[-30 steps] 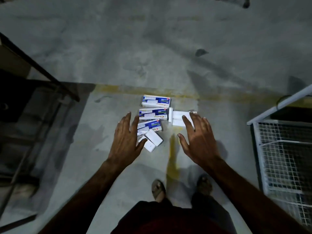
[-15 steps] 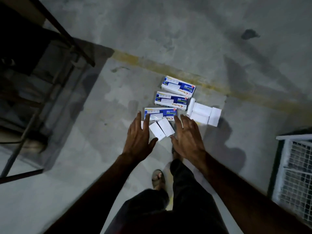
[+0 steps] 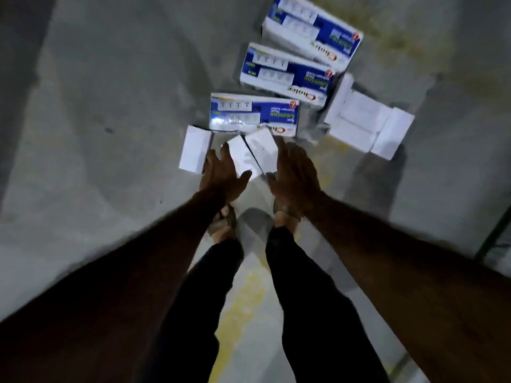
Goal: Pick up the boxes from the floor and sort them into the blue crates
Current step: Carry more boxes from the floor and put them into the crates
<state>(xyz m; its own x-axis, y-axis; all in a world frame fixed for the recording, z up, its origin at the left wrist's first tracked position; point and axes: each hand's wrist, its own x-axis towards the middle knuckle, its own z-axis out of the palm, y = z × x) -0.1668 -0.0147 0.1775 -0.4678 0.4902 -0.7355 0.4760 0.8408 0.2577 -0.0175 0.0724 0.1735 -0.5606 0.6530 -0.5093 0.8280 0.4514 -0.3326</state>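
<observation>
Down on the grey concrete floor (image 3: 96, 134) lies a small heap of boxes, and they can be counted. Three are blue-and-white printed boxes: the far printed box (image 3: 312, 31) at the top of the view, the middle printed box (image 3: 284, 74) just below it and partly tucked under its edge, and the near printed box (image 3: 253, 114) closest to the person. Plain white ones make up the rest. A left white box (image 3: 195, 149) lies apart at the left end of the heap. Two white boxes sit side by side at a slant, the inner left white box (image 3: 240, 157) and the inner right white box (image 3: 262, 150), their far ends overlapping the lower edge of the near printed box. Off to the right is a white cluster (image 3: 365, 124) of several plain boxes pressed together; how many exactly I cannot tell, as their edges blur.

Both arms reach straight down. The left hand (image 3: 221, 176) has its fingers spread and fairly straight, grasping nothing, its fingertips at the gap between the left white box and the inner left white box, thumb out towards the slanted pair. The right hand (image 3: 294, 175) is likewise spread and holding nothing, its fingers lying along the right side of the inner right white box. So the slanted pair sits between the two hands; whether either hand actually touches a box I cannot tell.

Two sandalled feet (image 3: 224, 225) stand just behind the hands, on a worn yellow floor line (image 3: 240, 305). No blue crate is in view.
</observation>
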